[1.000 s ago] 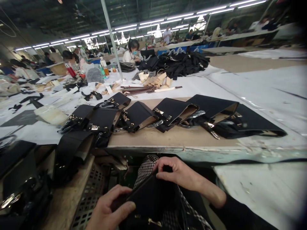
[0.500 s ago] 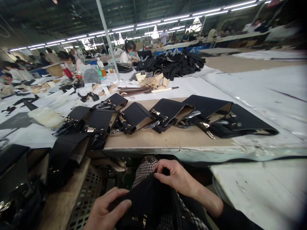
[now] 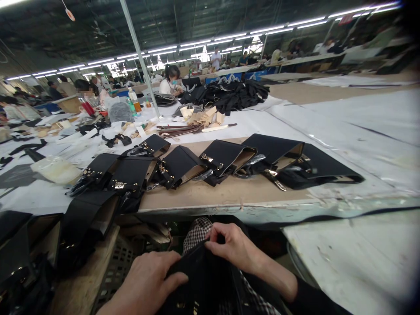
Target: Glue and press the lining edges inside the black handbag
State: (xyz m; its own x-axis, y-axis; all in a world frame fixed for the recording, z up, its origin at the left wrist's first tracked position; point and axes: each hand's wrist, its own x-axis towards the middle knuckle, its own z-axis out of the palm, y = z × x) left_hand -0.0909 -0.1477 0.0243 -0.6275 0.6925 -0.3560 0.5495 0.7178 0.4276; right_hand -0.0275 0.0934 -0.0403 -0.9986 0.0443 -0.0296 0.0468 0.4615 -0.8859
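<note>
A black bag (image 3: 197, 275) with small gold-coloured metal fittings lies over my lap, below the table edge. My left hand (image 3: 154, 280) grips its left side, thumb on the near face and fingers over the edge. At the bag's upper edge, my right hand (image 3: 226, 243) pinches the black material between thumb and fingertips. Checked cloth (image 3: 198, 232) shows behind the bag on my lap. The bag's lower part runs out of view.
Several black bags with gold-coloured hardware, one of them (image 3: 226, 157), lie in a row on the table (image 3: 197, 199). More black bags (image 3: 88, 218) sit on a wooden board at left, beside a plastic crate (image 3: 120, 262). A white surface (image 3: 357, 253) stands at right. Co-workers sit farther back.
My left hand has shifted slightly up and right along the bag's side. My right hand keeps its pinch on the upper edge. The whole view has tilted a little.
</note>
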